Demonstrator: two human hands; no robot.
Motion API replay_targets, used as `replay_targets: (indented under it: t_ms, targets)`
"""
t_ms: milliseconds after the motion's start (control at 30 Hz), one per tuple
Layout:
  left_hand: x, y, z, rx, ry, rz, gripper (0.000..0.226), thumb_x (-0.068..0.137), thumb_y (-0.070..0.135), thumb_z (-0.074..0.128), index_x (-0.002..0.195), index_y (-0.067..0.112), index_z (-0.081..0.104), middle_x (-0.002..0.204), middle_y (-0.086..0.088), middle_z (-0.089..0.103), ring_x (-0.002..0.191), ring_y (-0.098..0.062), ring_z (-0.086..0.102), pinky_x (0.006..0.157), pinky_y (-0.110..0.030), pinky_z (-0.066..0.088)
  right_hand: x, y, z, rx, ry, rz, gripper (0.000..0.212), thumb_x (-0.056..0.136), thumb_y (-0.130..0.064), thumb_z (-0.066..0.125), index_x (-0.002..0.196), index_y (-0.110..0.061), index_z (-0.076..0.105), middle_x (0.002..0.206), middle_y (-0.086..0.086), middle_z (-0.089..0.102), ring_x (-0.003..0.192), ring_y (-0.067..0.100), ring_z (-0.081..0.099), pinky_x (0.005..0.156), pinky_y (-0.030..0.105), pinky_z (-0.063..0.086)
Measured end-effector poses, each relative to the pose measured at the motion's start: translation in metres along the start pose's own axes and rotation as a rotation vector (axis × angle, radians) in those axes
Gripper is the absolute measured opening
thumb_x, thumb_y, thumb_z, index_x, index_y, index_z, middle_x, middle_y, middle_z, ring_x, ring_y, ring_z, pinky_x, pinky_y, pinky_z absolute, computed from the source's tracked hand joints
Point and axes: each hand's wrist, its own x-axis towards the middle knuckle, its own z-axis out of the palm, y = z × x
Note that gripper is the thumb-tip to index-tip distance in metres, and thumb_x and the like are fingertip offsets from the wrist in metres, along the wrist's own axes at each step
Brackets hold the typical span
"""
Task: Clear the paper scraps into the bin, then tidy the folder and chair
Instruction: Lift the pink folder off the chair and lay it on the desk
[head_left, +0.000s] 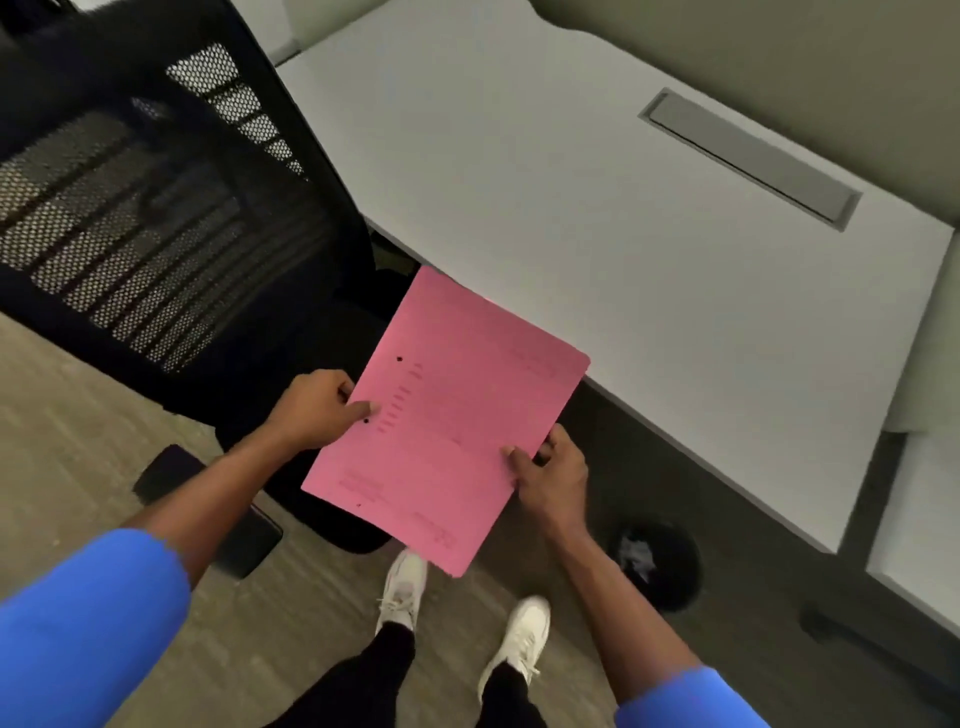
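Status: you've got the pink folder (447, 415) in both hands, held in the air over the near edge of the counter (649, 270) — not set down yet. Left hand (317, 410) pinches its left edge, thumb on top, fingers under; right hand (553, 478) is closed on the lower right edge the same way. Both grips firm on the folder, nothing else in them.

Scraps: looks done. Counter top shows no paper, and the black bin (657, 564) on the floor under the counter's near edge has pale crumpled bits inside.

Left to do, as I read it: lay the folder flat on the counter, squared to an edge. Then the mesh-back chair (171, 218) — it stands at the counter's left corner, angled off, seat not tucked under. Push it in.
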Motion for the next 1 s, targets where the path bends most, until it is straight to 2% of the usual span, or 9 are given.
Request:
replay_targets:
  t_ms: [133,200,267,333,500,567,667,867,1000]
  targets:
    - [-0.036,0.053,0.011,-0.074,0.043,0.026,0.025,0.099,0.041,0.075,0.102,0.018,0.063,0.095,0.0,0.067,0.08,-0.014,0.065,0.061,-0.031,0.046,-0.008,-0.016,-0.057,-0.023,0.053,-0.079,0.039,0.093,-0.016,0.079,0.127,-0.019,0.062,0.115,-0.007,0.072,0.103,0.014,0.072,0.09,0.042,0.064]
    - [-0.051,0.077,0.02,-0.162,0.072,0.044,0.027,0.101,0.043,0.071,0.107,0.019,0.063,0.099,0.001,0.068,0.084,-0.016,0.067,0.067,-0.037,0.054,-0.007,-0.02,-0.085,-0.017,0.085,-0.098,0.04,0.092,-0.02,0.08,0.128,-0.02,0.06,0.113,-0.01,0.071,0.101,0.012,0.072,0.091,0.044,0.064]
    - [-0.065,0.1,0.031,-0.299,0.092,0.051,0.027,0.103,0.046,0.068,0.11,0.021,0.062,0.104,0.0,0.071,0.091,-0.02,0.073,0.079,-0.047,0.064,-0.006,-0.025,-0.111,-0.001,0.099,-0.105,0.04,0.093,-0.022,0.079,0.127,-0.024,0.058,0.112,-0.013,0.069,0.101,0.012,0.071,0.092,0.045,0.064]
    - [-0.078,0.123,0.042,-0.421,0.118,0.06,0.025,0.104,0.045,0.066,0.112,0.022,0.061,0.106,-0.001,0.074,0.092,-0.023,0.076,0.083,-0.05,0.066,-0.003,-0.031,-0.14,0.024,0.092,-0.114,0.041,0.093,-0.023,0.078,0.124,-0.03,0.053,0.122,-0.006,0.07,0.107,0.018,0.071,0.094,0.047,0.063]
    - [-0.101,0.177,0.069,-0.616,0.237,0.104,0.024,0.106,0.036,0.065,0.117,0.015,0.06,0.104,-0.004,0.076,0.087,-0.021,0.078,0.065,-0.035,0.061,0.009,-0.05,-0.203,-0.005,0.091,-0.196,0.047,0.093,-0.029,0.079,0.134,-0.02,0.056,0.128,-0.008,0.065,0.11,0.016,0.067,0.097,0.04,0.059]
    - [-0.106,0.191,0.077,-0.672,0.257,0.111,0.024,0.106,0.035,0.066,0.117,0.014,0.06,0.103,-0.006,0.076,0.088,-0.024,0.079,0.067,-0.04,0.064,0.014,-0.053,-0.22,-0.033,0.087,-0.212,0.048,0.093,-0.034,0.079,0.134,-0.02,0.059,0.132,-0.005,0.069,0.112,0.018,0.07,0.099,0.044,0.061]
    - [-0.105,0.204,0.076,-0.728,0.261,0.109,0.021,0.104,0.037,0.068,0.113,0.018,0.062,0.101,-0.007,0.079,0.086,-0.027,0.081,0.073,-0.051,0.068,0.022,-0.057,-0.236,-0.044,0.063,-0.22,0.049,0.091,-0.04,0.08,0.132,-0.024,0.06,0.131,-0.007,0.071,0.113,0.018,0.072,0.097,0.049,0.063]
    - [-0.082,0.218,0.048,-0.805,0.246,0.1,0.019,0.105,0.034,0.067,0.112,0.017,0.064,0.098,-0.008,0.081,0.08,-0.026,0.083,0.072,-0.05,0.069,0.035,-0.063,-0.233,-0.09,-0.033,-0.246,0.043,0.088,-0.039,0.083,0.124,-0.032,0.06,0.121,-0.019,0.073,0.101,0.008,0.075,0.089,0.034,0.066]
    - [-0.049,0.225,0.017,-0.844,0.233,0.109,0.017,0.104,0.031,0.069,0.113,0.017,0.065,0.1,-0.009,0.082,0.078,-0.024,0.083,0.068,-0.044,0.068,0.054,-0.074,-0.208,-0.059,-0.059,-0.217,0.041,0.089,-0.037,0.082,0.121,-0.037,0.057,0.119,-0.019,0.074,0.1,0.009,0.077,0.087,0.037,0.067]
